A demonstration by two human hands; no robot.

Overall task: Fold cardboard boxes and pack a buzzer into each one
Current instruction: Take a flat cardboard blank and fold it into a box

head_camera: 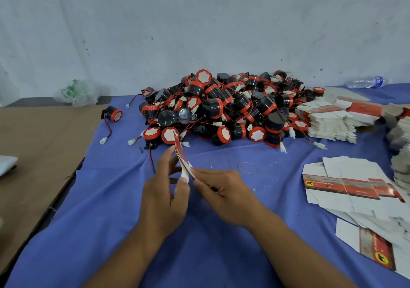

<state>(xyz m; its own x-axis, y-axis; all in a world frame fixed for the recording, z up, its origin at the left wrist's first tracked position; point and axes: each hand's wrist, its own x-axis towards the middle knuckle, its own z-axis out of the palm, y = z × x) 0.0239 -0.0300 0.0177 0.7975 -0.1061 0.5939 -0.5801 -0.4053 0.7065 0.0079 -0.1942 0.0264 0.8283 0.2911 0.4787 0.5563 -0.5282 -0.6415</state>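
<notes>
You have one box (183, 162) lifted off the counter (199, 232), edge-on to you, just in front of the buzzers (221, 108). Your left grip (165, 195) pinches it from the left, with the fingers reaching up along its side. Your right grip (224, 190) clasps its lower end from the right. Holding it by two opposite edges like this looks like the setup for squeezing the creases to pop it open.

The box reads as flat and unopened: a thin, stiff card with a red printed band and plain white flaps, one of them showing at the bottom between your fingers. No buzzer is in it yet.

The layout suits you. The buzzers are heaped straight ahead within easy reach, their red wires and white plugs tangled together. More blanks (346, 183) lie fanned printed side up to your right, near your drawing hand, with a stack (330, 123) behind them.
</notes>
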